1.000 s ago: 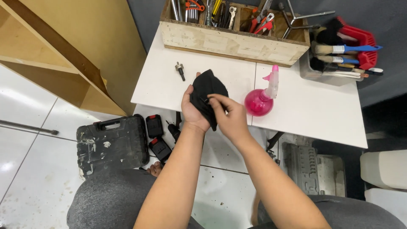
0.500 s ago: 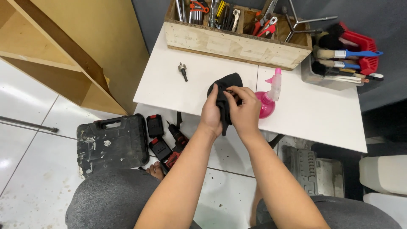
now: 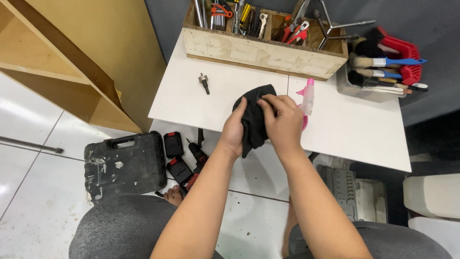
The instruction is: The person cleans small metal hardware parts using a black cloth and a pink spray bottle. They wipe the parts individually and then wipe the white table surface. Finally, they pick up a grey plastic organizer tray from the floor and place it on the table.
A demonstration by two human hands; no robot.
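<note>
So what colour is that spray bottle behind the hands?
Pink spray bottle, seen in the head view.

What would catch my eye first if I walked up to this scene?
Probably the two hands at the centre: the left hand and right hand grip a black cloth over the white table. Next, the pink spray bottle just behind the right hand, and the wooden tool box at the table's far edge.
</note>
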